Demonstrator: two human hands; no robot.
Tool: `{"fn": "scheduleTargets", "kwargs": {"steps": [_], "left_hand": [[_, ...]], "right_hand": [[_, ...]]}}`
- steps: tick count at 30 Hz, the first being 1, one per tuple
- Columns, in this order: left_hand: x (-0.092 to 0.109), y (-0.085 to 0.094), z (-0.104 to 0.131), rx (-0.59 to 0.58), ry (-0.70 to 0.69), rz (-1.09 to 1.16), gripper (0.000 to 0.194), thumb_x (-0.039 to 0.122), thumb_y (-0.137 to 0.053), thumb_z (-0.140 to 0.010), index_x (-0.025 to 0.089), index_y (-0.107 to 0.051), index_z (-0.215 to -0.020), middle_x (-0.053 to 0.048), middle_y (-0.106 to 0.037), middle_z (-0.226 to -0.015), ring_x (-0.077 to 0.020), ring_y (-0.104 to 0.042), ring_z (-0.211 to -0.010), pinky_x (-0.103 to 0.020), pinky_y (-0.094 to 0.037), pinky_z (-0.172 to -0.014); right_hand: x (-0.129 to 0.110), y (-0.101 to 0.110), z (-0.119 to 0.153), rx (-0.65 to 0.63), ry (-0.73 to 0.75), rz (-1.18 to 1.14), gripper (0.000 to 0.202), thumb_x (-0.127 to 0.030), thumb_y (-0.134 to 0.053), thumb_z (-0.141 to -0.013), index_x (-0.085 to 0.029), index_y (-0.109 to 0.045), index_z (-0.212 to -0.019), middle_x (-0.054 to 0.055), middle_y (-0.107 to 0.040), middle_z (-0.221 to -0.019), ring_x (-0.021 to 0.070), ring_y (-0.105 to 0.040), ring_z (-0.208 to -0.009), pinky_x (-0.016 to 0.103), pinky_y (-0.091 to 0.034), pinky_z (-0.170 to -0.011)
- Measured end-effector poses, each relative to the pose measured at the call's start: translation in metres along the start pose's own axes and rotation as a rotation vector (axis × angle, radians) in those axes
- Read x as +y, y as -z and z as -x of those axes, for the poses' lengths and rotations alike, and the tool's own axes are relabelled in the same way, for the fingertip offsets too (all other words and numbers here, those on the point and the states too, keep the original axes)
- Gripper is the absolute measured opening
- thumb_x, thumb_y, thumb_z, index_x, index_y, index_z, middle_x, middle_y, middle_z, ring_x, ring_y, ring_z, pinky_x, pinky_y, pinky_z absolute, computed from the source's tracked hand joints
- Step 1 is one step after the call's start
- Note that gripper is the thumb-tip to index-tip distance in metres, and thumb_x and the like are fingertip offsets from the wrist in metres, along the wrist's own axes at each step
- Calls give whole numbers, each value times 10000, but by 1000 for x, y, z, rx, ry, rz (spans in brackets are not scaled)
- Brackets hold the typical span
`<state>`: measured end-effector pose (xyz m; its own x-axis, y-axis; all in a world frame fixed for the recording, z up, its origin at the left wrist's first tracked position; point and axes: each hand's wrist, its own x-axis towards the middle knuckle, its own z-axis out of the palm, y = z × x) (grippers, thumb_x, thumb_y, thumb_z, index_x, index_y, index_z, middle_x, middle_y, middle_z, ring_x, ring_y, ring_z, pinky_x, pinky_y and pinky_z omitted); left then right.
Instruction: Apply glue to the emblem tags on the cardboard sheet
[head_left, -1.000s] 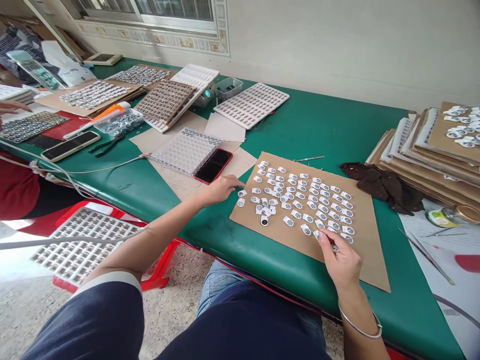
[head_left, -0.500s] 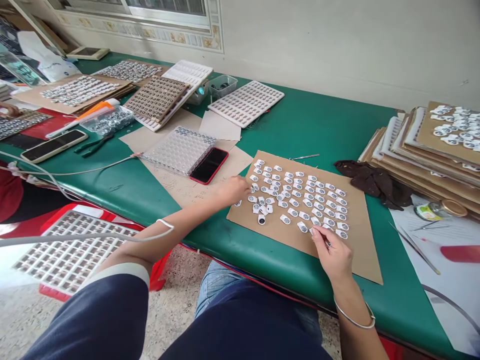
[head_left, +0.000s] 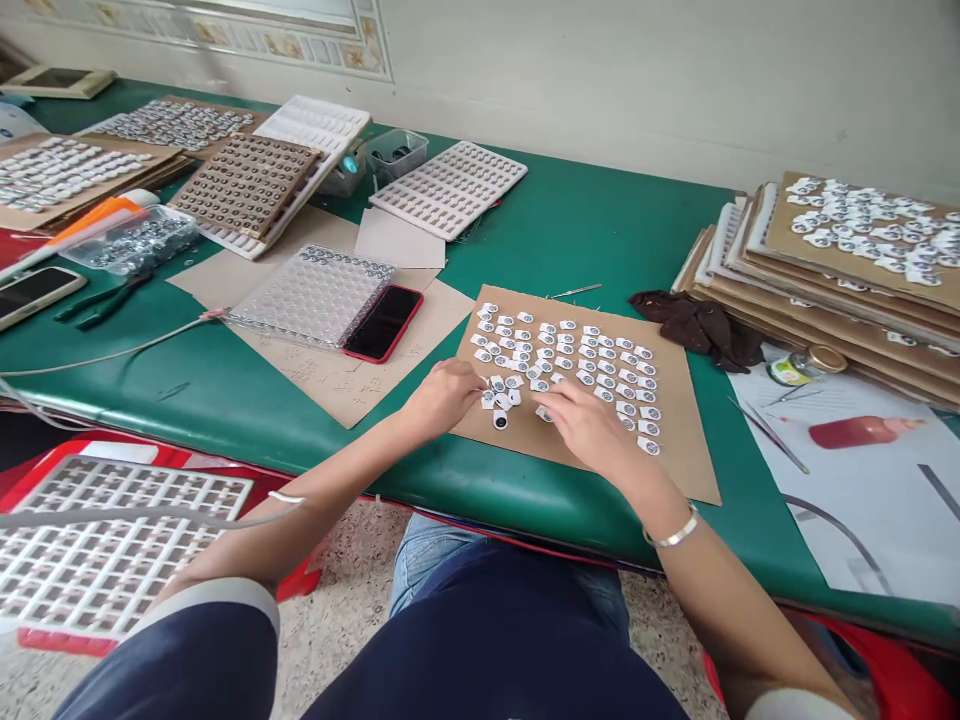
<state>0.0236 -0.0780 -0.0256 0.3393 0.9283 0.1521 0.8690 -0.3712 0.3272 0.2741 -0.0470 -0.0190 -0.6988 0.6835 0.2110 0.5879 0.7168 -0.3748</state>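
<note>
Many small white tags with dark round centres lie in slanting rows on a brown cardboard sheet (head_left: 675,470) on the green table. At the sheet's left edge is my left hand (head_left: 444,398), its fingers pinched together beside a loose cluster of tags; what they hold, if anything, is too small to make out. My right hand (head_left: 585,420) hovers over the lower middle of the rows, fingertips close to a white tag (head_left: 545,413). Its fingers point left, and whether they grip anything is unclear. One tag with a black centre (head_left: 500,420) lies at the near side of the cluster.
Left of the sheet are a red-edged phone (head_left: 383,323), a clear bubbled tray (head_left: 307,295) and pliers (head_left: 105,300). White moulded trays (head_left: 454,185) stand behind. A dark cloth (head_left: 701,325), stacked cardboard (head_left: 847,310), a jar (head_left: 806,366) and tweezers (head_left: 769,435) are at the right.
My right hand has moved left across the sheet, closer to my left hand. My left hand has come down slightly towards the loose cluster. The camera view has shifted to the right.
</note>
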Motion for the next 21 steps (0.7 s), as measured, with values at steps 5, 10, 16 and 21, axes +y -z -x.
{"fn": "scheduleTargets", "kwargs": {"steps": [5, 10, 16, 21], "left_hand": [[12, -14, 6, -11, -16, -28, 213, 227, -503, -877, 189, -677, -994, -88, -602, -901, -226, -529, -887, -366, -408, -806], [8, -8, -7, 11, -16, -69, 208, 222, -519, -862, 174, -674, -992, -101, -583, -938, -247, -510, -914, -385, -396, -816], [9, 8, -40, 123, -15, -5, 196, 240, -519, -861, 150, -671, -945, -94, -605, -876, -251, -533, -921, -400, -400, -855], [29, -3, -37, 87, 100, 359, 204, 230, -557, -824, 153, -660, -983, -66, -660, -899, -197, -599, -828, -326, -468, -767]], "right_hand": [[3, -13, -48, -253, 145, 54, 240, -162, -439, -887, -234, -653, -968, 34, -567, -863, 133, -514, -673, 257, -346, -541], [7, -25, -51, -269, 131, 39, 152, -196, -552, -840, -204, -640, -963, 40, -570, -867, 143, -540, -728, 248, -374, -588], [2, -31, -43, -84, 28, 78, 213, -148, -438, -859, -149, -641, -790, 87, -614, -788, 160, -543, -665, 298, -408, -623], [0, -17, -21, 194, -385, -367, 226, -288, -476, -855, -175, -639, -963, 39, -636, -727, 144, -569, -617, 284, -451, -588]]}}
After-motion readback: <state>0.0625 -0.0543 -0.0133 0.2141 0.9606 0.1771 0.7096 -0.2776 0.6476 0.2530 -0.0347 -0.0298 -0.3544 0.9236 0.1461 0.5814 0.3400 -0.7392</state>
